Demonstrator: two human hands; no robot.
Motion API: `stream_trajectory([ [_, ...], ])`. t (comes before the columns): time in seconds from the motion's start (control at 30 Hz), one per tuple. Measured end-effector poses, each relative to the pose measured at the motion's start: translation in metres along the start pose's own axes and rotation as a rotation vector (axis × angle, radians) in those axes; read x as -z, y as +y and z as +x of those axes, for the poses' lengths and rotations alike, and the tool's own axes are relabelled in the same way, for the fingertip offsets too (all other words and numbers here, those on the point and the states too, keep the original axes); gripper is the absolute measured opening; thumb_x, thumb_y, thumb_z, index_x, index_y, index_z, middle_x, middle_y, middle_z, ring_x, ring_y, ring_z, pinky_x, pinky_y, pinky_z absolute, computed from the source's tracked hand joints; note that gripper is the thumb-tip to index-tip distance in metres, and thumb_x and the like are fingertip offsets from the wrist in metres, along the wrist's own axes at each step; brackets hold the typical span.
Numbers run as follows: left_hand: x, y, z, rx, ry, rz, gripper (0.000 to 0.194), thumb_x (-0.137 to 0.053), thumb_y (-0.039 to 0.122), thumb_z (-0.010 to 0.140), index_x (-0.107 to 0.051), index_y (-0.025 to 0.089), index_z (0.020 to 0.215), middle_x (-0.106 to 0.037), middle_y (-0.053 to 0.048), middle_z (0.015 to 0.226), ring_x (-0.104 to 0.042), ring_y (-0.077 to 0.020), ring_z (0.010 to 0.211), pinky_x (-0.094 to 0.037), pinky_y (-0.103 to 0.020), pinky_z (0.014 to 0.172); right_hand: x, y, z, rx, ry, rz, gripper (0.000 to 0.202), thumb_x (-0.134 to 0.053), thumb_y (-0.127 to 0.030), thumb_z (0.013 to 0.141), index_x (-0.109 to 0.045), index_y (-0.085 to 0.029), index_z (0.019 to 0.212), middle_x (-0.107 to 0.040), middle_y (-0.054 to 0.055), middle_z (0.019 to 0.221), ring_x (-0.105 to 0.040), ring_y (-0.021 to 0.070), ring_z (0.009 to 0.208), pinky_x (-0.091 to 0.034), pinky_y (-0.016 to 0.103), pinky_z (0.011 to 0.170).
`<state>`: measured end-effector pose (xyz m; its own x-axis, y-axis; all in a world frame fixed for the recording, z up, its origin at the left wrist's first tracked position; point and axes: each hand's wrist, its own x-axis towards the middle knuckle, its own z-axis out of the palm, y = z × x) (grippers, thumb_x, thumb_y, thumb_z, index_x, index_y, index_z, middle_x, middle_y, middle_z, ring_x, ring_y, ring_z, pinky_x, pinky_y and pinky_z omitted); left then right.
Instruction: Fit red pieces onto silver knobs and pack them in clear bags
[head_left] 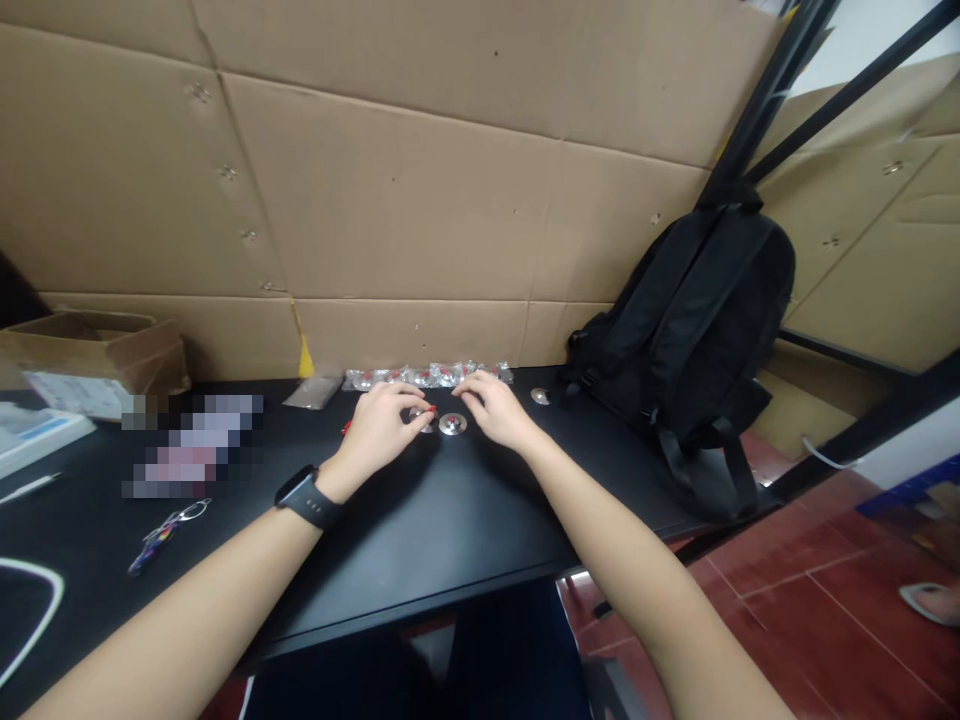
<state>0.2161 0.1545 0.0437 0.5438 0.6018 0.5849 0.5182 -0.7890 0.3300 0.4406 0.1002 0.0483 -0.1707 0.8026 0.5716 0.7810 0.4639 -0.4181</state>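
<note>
My left hand (381,425), with a dark watch on its wrist, is closed in a pinch on a small shiny metal disc (426,424) with red at its top; the disc looks like a finger cymbal. Beside it on the black table lies a second finger cymbal (452,425), round and domed, with a red bit at its centre. My right hand (493,408) hovers just right of that one, thumb and fingertips drawn together. What they pinch, if anything, is too small to make out. A red piece (346,427) shows partly behind my left hand.
Several clear packets with red-and-silver contents (420,375) line the cardboard wall. Another metal disc (540,396) lies right, near a black backpack (697,330). Leftward are a flat plastic bag (313,391), a cardboard box (97,355), a keychain (166,533) and a white cable (52,585).
</note>
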Motion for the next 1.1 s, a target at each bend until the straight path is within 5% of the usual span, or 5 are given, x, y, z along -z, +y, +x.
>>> stream_trajectory([
  [0.23, -0.003, -0.012, -0.001, 0.058, -0.161, -0.068, 0.017, -0.061, 0.031, 0.086, -0.076, 0.022, 0.084, -0.075, -0.005, 0.085, -0.068, -0.0208, 0.077, -0.05, -0.032, 0.074, 0.024, 0.046, -0.006, -0.147, -0.161, -0.107, 0.02, -0.07, -0.01, 0.082, -0.076, -0.017, 0.1, -0.071, 0.007, 0.096, -0.063, 0.0169, 0.081, -0.05, 0.033, 0.082],
  [0.4, -0.008, -0.015, -0.004, 0.056, -0.199, -0.141, 0.014, -0.062, 0.028, 0.083, -0.075, 0.025, 0.084, -0.076, -0.002, 0.078, -0.069, -0.0203, 0.072, -0.05, -0.029, 0.069, 0.004, 0.031, -0.008, -0.058, -0.224, 0.038, 0.027, -0.078, -0.029, 0.081, -0.075, -0.018, 0.106, -0.073, 0.006, 0.098, -0.064, 0.0157, 0.081, -0.049, 0.028, 0.077],
  [0.57, -0.008, -0.011, -0.006, 0.033, -0.205, -0.064, 0.014, -0.061, 0.027, 0.085, -0.074, 0.024, 0.081, -0.075, -0.005, 0.077, -0.069, -0.0211, 0.069, -0.048, -0.029, 0.067, -0.02, 0.019, -0.006, -0.04, -0.246, -0.117, 0.014, -0.071, -0.029, 0.088, -0.077, -0.023, 0.099, -0.071, 0.004, 0.094, -0.064, 0.0166, 0.087, -0.047, 0.027, 0.077],
  [1.1, -0.012, -0.006, -0.009, -0.129, -0.259, 0.256, 0.016, -0.056, 0.02, 0.087, -0.07, 0.019, 0.08, -0.069, -0.01, 0.078, -0.065, -0.0247, 0.078, -0.048, -0.033, 0.074, -0.014, 0.012, -0.005, -0.06, -0.229, -0.301, 0.009, -0.068, -0.023, 0.089, -0.076, -0.027, 0.09, -0.073, 0.004, 0.094, -0.067, 0.0203, 0.091, -0.046, 0.027, 0.071],
])
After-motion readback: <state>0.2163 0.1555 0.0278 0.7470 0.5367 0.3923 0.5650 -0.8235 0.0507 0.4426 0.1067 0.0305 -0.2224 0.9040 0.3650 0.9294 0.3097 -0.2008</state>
